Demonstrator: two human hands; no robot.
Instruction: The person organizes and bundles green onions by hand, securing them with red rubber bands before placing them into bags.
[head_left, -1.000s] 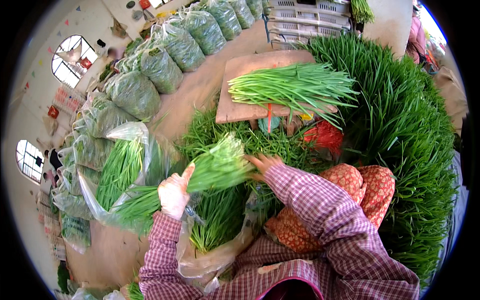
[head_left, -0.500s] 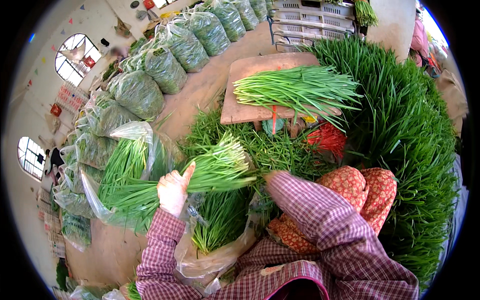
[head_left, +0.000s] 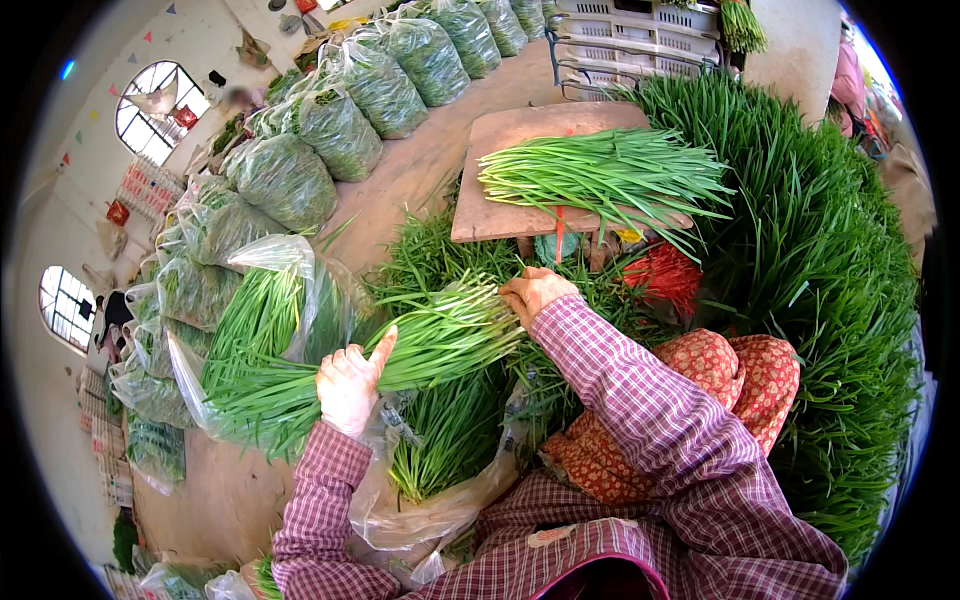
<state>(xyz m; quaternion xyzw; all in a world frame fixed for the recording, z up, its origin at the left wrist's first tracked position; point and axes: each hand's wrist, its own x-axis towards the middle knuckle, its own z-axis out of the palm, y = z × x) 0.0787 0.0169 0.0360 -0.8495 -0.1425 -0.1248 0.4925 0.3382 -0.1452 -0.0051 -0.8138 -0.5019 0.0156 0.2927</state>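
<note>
A bunch of garlic chives (head_left: 455, 335) lies across my left hand (head_left: 350, 385), which is closed round its middle with the thumb raised along the stems. The leafy ends droop left over an open clear plastic bag (head_left: 190, 375) of chives. At the pale stem ends, my right hand (head_left: 540, 293) has its fingers bent together, pinching at the ends; its fingertips are partly hidden. Below the bunch, more chives (head_left: 440, 450) lie in a second open plastic bag (head_left: 440, 525) by my lap.
A low wooden board (head_left: 480, 222) ahead carries a loose pile of chives (head_left: 600, 170) over a red tie. Red ties (head_left: 665, 275) lie beside it. A tall mass of chives (head_left: 820, 260) stands right. Filled bags (head_left: 285, 180) line the left; stacked crates (head_left: 635, 45) stand behind.
My right hand, blurred and lower before, has moved up to the bunch's stem ends. My left hand keeps its hold on the bunch. The view has shifted slightly.
</note>
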